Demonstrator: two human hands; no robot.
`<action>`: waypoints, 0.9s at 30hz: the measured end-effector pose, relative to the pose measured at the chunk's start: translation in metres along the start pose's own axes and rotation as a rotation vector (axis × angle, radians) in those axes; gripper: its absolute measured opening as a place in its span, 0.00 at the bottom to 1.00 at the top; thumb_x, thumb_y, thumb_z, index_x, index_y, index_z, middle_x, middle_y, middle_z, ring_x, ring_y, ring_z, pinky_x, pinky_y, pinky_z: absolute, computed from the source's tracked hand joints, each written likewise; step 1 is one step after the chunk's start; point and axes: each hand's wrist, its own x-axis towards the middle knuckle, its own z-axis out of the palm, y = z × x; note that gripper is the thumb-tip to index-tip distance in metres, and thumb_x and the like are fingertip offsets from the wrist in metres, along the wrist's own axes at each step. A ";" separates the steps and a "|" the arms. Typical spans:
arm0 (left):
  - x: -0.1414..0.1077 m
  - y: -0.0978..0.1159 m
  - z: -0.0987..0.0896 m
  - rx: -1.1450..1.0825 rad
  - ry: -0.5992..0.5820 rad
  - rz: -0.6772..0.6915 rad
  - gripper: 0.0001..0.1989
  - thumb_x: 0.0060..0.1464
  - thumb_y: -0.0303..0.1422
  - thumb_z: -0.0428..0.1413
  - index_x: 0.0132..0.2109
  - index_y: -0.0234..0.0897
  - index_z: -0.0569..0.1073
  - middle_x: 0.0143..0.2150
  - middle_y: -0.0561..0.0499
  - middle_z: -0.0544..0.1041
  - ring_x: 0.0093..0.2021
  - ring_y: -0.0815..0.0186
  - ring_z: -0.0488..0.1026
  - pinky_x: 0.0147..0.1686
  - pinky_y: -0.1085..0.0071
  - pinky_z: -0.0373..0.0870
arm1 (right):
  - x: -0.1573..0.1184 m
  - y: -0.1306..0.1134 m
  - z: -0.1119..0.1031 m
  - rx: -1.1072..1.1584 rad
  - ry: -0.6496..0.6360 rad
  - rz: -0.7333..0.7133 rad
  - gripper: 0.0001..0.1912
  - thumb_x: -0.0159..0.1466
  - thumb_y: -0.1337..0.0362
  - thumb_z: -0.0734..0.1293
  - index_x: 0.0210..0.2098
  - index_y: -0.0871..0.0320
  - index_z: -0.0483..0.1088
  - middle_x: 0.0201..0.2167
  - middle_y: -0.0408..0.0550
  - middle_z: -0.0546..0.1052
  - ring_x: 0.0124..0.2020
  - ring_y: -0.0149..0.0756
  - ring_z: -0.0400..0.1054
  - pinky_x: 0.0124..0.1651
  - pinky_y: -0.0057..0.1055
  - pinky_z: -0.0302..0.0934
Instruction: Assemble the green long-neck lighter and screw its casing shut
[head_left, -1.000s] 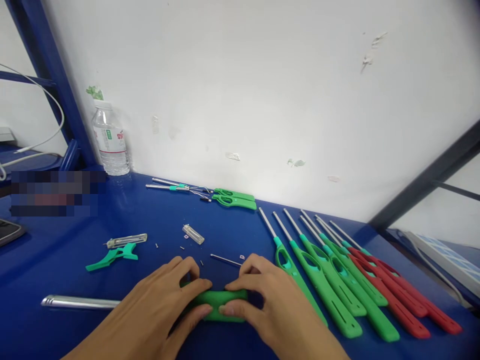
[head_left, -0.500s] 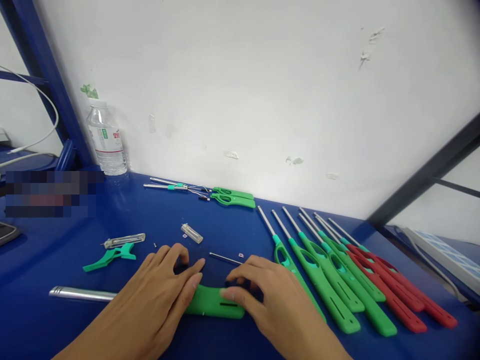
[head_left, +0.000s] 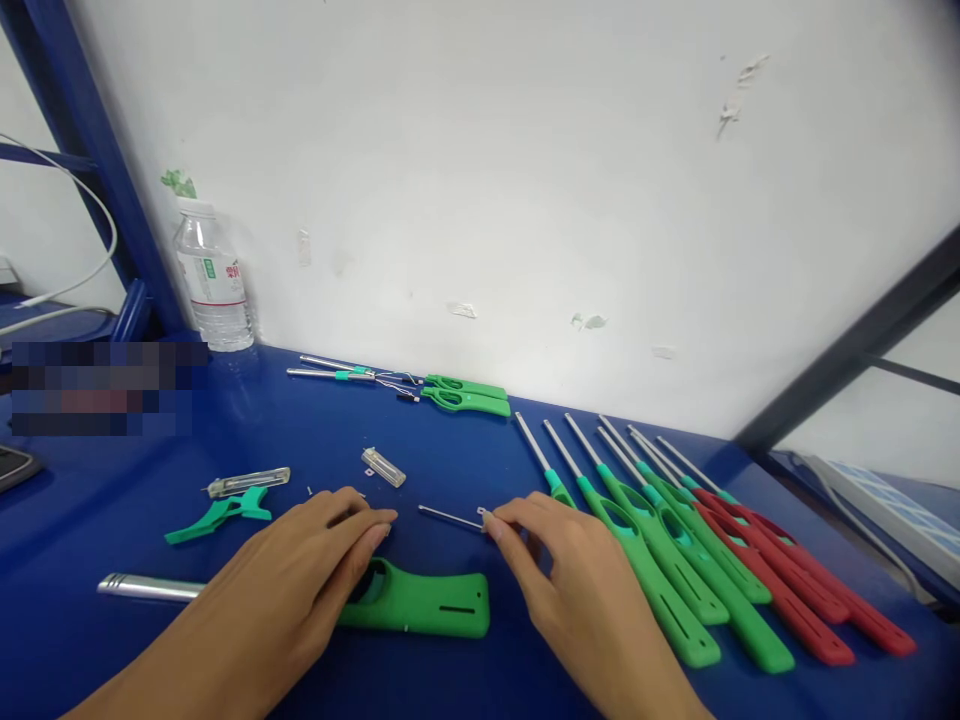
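A green lighter handle lies flat on the blue table, its metal tube pointing left. Over the handle's left part is my left hand, fingers closed together; a small piece seems pinched at the fingertips, too hidden to name. My right hand is right of the handle, thumb and forefinger pinched at the right end of a thin metal rod, by a tiny pale part. What those fingertips grip, if anything, is too small to tell.
Clear fuel tanks and a teal trigger piece lie behind and left. Several green lighters and red lighters spread at the right. Two disassembled green ones lie near the wall, and a bottle stands back left.
My right hand has left the green handle and moved right to the rod's end. My left hand has shifted slightly left, uncovering the handle's opening.
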 end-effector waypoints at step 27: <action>0.013 -0.011 0.003 -0.162 -0.190 -0.089 0.23 0.76 0.38 0.44 0.47 0.50 0.85 0.49 0.52 0.82 0.38 0.63 0.84 0.37 0.65 0.68 | 0.001 -0.006 0.003 -0.003 -0.047 0.013 0.16 0.82 0.61 0.63 0.41 0.51 0.80 0.36 0.44 0.82 0.36 0.45 0.79 0.42 0.39 0.60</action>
